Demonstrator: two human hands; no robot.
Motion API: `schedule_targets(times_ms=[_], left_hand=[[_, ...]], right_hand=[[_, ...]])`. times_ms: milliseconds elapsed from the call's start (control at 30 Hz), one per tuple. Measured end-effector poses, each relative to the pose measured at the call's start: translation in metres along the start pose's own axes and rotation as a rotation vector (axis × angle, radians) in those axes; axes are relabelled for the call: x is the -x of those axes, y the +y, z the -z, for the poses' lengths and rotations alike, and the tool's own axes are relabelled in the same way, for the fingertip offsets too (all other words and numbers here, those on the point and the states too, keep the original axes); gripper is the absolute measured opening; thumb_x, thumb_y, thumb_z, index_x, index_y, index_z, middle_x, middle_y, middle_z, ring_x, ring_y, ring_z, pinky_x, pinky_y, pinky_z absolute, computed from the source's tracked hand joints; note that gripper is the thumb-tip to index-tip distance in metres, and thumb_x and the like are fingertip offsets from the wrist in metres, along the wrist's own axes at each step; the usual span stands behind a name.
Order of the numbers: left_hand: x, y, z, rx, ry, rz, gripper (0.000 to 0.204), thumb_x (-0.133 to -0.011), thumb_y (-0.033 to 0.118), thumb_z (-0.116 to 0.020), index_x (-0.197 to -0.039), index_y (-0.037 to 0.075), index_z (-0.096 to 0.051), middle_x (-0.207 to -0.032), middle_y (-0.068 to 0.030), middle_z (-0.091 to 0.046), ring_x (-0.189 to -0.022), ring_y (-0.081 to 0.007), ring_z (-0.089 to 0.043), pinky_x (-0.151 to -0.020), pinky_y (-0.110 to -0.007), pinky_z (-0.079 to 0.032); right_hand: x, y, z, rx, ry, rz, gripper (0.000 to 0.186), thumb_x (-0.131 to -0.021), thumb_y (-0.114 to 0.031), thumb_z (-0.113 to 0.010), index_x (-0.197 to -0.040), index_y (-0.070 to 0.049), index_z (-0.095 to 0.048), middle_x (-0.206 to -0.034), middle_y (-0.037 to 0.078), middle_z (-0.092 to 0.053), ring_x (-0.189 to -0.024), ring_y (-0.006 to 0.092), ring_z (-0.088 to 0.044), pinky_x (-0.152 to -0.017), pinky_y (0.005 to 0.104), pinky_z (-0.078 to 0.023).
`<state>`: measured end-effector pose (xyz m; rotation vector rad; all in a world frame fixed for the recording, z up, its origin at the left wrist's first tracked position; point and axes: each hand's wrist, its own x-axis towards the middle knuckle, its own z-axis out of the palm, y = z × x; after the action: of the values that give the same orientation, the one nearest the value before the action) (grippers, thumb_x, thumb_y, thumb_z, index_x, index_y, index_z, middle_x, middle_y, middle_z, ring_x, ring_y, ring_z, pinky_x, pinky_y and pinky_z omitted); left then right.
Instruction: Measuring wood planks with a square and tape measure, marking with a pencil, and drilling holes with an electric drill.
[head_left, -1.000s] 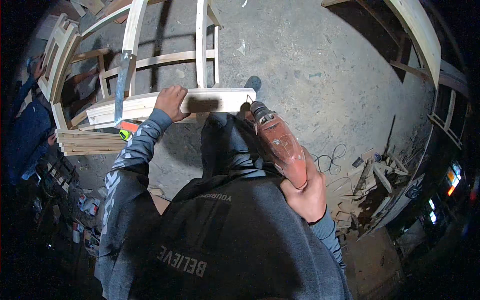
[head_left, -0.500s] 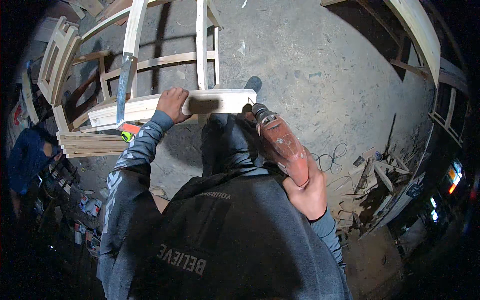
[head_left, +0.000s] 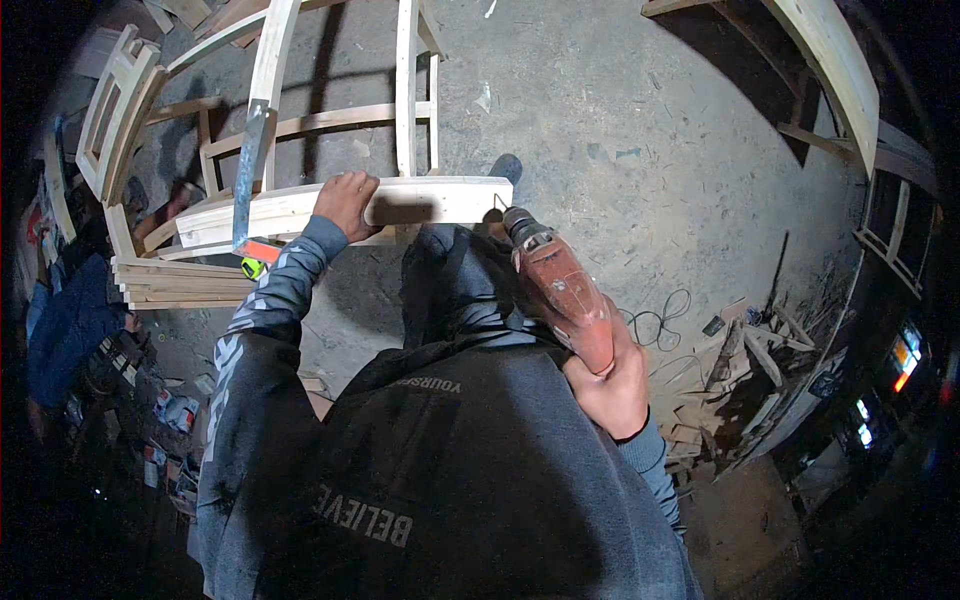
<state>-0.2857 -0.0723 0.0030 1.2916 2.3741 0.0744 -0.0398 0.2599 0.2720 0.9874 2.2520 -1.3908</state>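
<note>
A pale wooden board (head_left: 465,201) lies across in front of me, apparently a stack of pieces, resting on a wooden frame. My left hand (head_left: 345,205) is closed over its upper edge, fingers on the far side. In my right hand (head_left: 612,388) is a worn red power drill (head_left: 565,285), held by its rear grip. The drill points up and left, and its thin bit meets the board's face near the right end. Whether the bit has gone into the wood is too small to tell. Part of the drill grip is hidden by my fingers.
Left of the board are a long grey-blue metal strip (head_left: 246,185) with an orange end, a yellow-green tape measure (head_left: 252,268) and stacked slats (head_left: 180,285). Wooden frames (head_left: 405,90) stand beyond. A co-worker (head_left: 70,320) is at far left. Cable (head_left: 665,320) and scrap wood (head_left: 765,355) lie right.
The co-worker at far left has shifted, and an arm now reaches toward the frame. My hands, the board and the drill have barely moved.
</note>
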Motion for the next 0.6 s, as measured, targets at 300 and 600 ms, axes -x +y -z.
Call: schedule_targets(times_ms=[300, 600], left_hand=[[0.0012, -0.0020, -0.0012, 0.031, 0.032, -0.019, 0.069, -0.063, 0.042, -0.087, -0.117, 0.009, -0.059, -0.108, -0.0096, -0.056, -0.107, -0.0300, -0.057, -0.092, -0.044, -0.047], [0.0023, -0.0019, -0.0005, 0.060, 0.046, -0.024, 0.072, -0.061, 0.040, -0.089, -0.118, 0.010, -0.057, -0.109, -0.0098, -0.055, -0.107, -0.0312, -0.057, -0.092, -0.044, -0.047]], right_hand=[[-0.0033, 0.0052, 0.0023, 0.011, 0.009, 0.043, 0.067, -0.074, -0.008, -0.067, -0.139, 0.000, -0.054, -0.099, 0.028, -0.072, -0.096, 0.0430, -0.073, -0.081, 0.0436, -0.059], [-0.0054, 0.0059, 0.0037, -0.006, 0.016, 0.053, 0.068, -0.073, -0.009, -0.069, -0.139, -0.001, -0.055, -0.101, 0.026, -0.073, -0.097, 0.0415, -0.074, -0.082, 0.0434, -0.058]])
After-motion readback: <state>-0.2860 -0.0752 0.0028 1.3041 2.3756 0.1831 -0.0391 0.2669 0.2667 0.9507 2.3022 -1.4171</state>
